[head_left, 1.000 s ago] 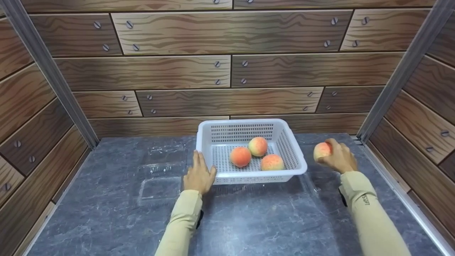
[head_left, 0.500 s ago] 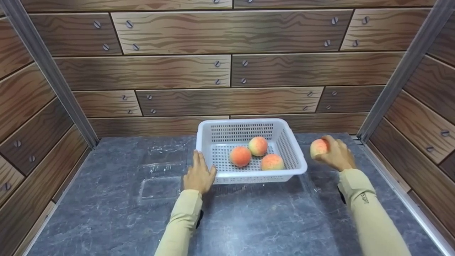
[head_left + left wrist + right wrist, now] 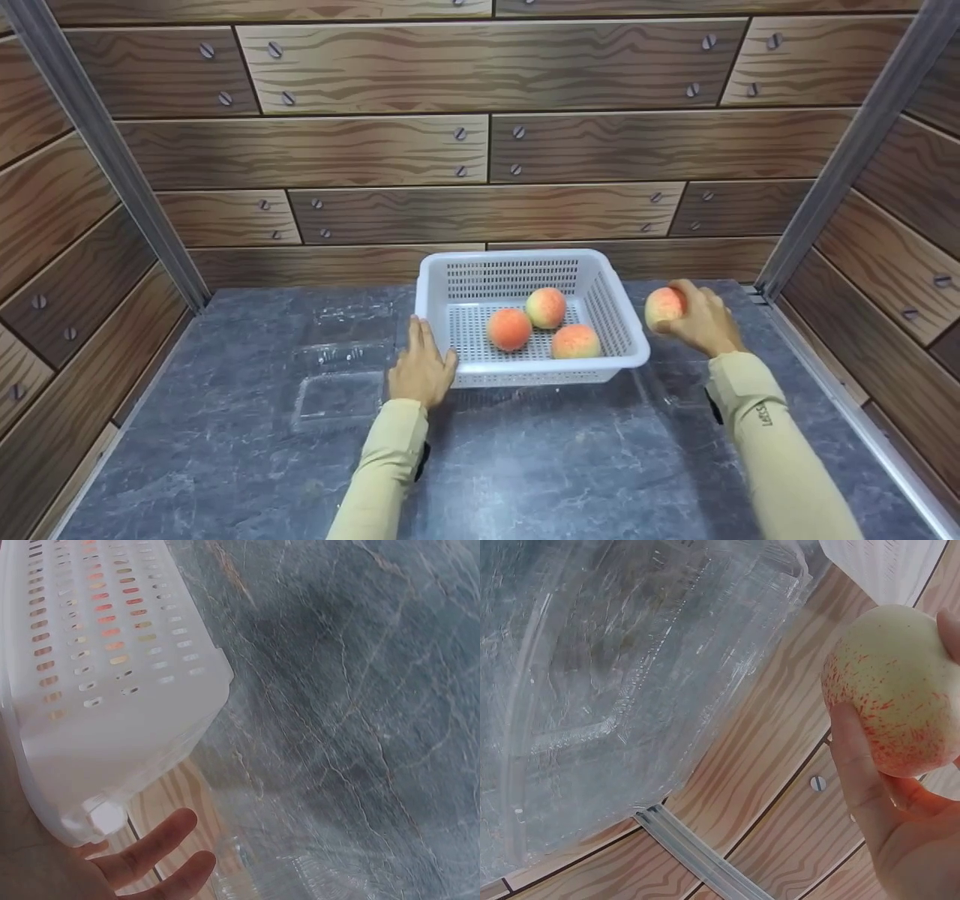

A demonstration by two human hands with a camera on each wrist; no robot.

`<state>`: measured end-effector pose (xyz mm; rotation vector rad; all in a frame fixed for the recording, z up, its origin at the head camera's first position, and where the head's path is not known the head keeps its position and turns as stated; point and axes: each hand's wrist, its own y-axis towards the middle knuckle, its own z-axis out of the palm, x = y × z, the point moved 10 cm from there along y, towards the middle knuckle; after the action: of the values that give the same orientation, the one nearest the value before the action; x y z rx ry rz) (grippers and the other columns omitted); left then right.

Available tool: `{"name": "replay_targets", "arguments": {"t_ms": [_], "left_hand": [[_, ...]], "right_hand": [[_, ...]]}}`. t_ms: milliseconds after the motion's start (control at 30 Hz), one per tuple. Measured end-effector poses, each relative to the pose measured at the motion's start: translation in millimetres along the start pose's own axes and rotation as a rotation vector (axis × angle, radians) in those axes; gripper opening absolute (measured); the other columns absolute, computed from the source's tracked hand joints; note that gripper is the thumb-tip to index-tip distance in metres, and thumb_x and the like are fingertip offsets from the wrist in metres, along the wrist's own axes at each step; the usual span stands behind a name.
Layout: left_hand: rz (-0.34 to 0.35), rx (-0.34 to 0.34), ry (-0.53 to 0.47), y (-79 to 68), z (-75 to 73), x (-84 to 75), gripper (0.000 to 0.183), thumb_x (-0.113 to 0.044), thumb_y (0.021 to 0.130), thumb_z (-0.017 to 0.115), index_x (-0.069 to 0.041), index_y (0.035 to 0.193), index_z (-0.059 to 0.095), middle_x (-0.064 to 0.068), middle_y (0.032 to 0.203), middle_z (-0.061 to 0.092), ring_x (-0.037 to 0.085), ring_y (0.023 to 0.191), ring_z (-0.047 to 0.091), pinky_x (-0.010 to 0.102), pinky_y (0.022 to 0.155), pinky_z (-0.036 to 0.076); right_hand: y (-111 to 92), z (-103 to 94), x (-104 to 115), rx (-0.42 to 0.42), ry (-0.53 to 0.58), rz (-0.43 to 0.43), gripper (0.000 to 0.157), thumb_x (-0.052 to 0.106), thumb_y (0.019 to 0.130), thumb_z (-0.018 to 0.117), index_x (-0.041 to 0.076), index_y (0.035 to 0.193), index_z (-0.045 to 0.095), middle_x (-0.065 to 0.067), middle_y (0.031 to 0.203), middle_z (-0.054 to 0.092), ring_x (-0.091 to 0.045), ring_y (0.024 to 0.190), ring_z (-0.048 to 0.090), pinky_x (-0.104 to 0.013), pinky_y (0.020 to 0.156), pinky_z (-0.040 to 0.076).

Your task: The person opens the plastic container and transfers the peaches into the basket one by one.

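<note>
A white perforated plastic basket (image 3: 531,367) stands on the dark marbled table. Inside it lie three peaches: an orange-red peach (image 3: 509,330), a yellow-red peach (image 3: 546,307) behind it and another peach (image 3: 576,342) at the front right. My left hand (image 3: 420,369) rests against the basket's front left corner, its fingers extended along the side; in the left wrist view those fingers (image 3: 161,844) show beside the basket wall. Just right of the basket, my right hand (image 3: 703,319) holds a fourth peach (image 3: 896,690) between thumb and fingers, above the table.
Wood-patterned walls (image 3: 480,150) enclose the table (image 3: 525,465) at the back and both sides. Metal strips (image 3: 847,150) run along the corners. Clear plastic film (image 3: 341,397) lies on the tabletop left of the basket, and more film (image 3: 652,675) appears in the right wrist view.
My right hand has moved left and slightly away from me with the peach, closer to the basket's right rim. The left hand, basket and the peaches inside have stayed in place.
</note>
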<state>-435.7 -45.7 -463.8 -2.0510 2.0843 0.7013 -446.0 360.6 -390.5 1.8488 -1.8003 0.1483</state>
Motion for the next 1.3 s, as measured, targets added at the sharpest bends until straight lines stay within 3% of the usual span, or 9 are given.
{"name": "replay_targets", "arguments": {"t_ms": [1300], "left_hand": [[0.0,-0.008,-0.004,1.3,1.0,0.7,0.068,-0.041,0.089,0.043,-0.001,0.141,0.028,0.013,0.148,0.019,0.041,0.097,0.055,0.054,0.071,0.048]], "right_hand": [[12.3,10.1,33.6,0.033,0.017,-0.029,0.067,0.021,0.064,0.075,0.009,0.124,0.048,-0.025,0.105,0.051,-0.045,0.091,0.052,-0.058,0.071,0.042]]}}
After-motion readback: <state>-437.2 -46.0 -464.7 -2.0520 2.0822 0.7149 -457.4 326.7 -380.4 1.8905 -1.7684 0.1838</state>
